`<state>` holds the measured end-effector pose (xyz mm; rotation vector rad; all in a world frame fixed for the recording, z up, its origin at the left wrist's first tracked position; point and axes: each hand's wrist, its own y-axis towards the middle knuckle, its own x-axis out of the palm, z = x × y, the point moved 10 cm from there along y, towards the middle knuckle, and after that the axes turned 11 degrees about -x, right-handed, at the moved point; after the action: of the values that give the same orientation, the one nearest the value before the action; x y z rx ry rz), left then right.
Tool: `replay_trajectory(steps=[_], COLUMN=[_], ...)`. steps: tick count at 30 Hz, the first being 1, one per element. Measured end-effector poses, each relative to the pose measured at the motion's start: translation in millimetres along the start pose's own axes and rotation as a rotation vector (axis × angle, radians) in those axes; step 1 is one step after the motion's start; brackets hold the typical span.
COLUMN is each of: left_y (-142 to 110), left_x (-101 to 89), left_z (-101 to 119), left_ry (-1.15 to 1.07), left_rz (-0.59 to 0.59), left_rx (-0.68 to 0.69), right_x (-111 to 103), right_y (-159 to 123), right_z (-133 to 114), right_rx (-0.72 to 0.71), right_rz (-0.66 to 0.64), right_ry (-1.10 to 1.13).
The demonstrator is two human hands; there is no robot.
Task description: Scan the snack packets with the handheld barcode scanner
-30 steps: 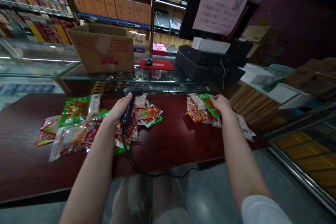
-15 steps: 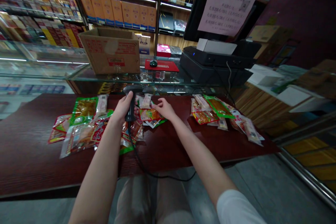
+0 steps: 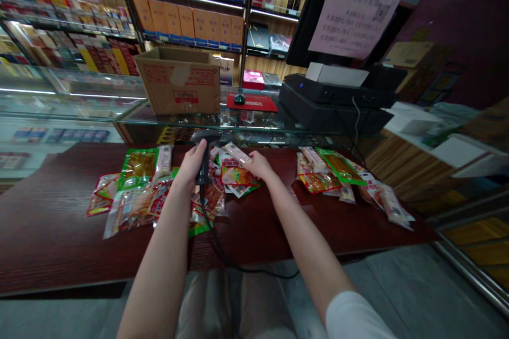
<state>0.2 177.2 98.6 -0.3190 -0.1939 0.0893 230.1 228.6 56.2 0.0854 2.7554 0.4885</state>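
Note:
A black corded barcode scanner (image 3: 204, 164) is gripped in my left hand (image 3: 192, 161), its head toward the far side of the counter. My right hand (image 3: 259, 164) pinches one end of a narrow pale snack packet (image 3: 237, 153), which slants up and left toward the scanner. Beneath the packet lies a small pile with a red-and-orange snack packet (image 3: 238, 176) on top. Left of the scanner, more snack packets spread out, among them a green-edged packet (image 3: 138, 168) and a large clear one (image 3: 131, 208).
Another group of snack packets (image 3: 322, 182) lies on the right of the dark red counter (image 3: 254, 228). Behind stand an open cardboard box (image 3: 183, 82), a mouse (image 3: 239, 99) on a red mat, and a black cash register unit (image 3: 334, 106). The scanner's cord (image 3: 214, 241) hangs over the front edge.
My right hand has closed on the pale packet and lifted and turned it from lying upright on the pile to a slant. My left hand still holds the scanner.

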Motion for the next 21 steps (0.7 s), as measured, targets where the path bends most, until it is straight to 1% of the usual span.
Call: replay_trajectory(steps=[2,4,5,7,10,12,14,16,19,21], left_y=[-3,-6,-7,-9,-12,-17,-23,-30,-37,-38], left_x=[1.2,4.6,7.8,16.7,32.4,43.2,53.5,64.1,77.4,83.2], left_z=[1,1,0,-2,-6,-11,-15,-18,-20,-24], left_ry=[-0.002,0.007,0.015,0.028,0.048,0.1,0.171,0.235,0.312,0.372], left_rz=[0.006,-0.013,-0.038,-0.117,-0.245,-0.313,-0.361,-0.405,-0.446,-0.45], left_rx=[-0.005,-0.023,-0.032,-0.042,-0.032,-0.033,-0.025,0.001,0.052,0.063], right_x=[-26,-52,-64,-87,-122,-140,-151,-154,-147,-142], right_y=[-4,-10,-14,-22,-38,-50,-62,-70,-76,-78], right_z=[1,-6,-12,-23,-40,-47,-49,-47,-43,-43], right_rx=[0.025,-0.006,-0.043,-0.143,-0.314,-0.413,-0.48,-0.512,-0.533,-0.56], right_rz=[0.04,0.061,0.063,0.08,0.161,0.217,0.263,0.282,0.246,0.227], right_ry=[-0.126,-0.327,-0.404,-0.488,-0.521,-0.54,-0.556,-0.565,-0.578,-0.581])
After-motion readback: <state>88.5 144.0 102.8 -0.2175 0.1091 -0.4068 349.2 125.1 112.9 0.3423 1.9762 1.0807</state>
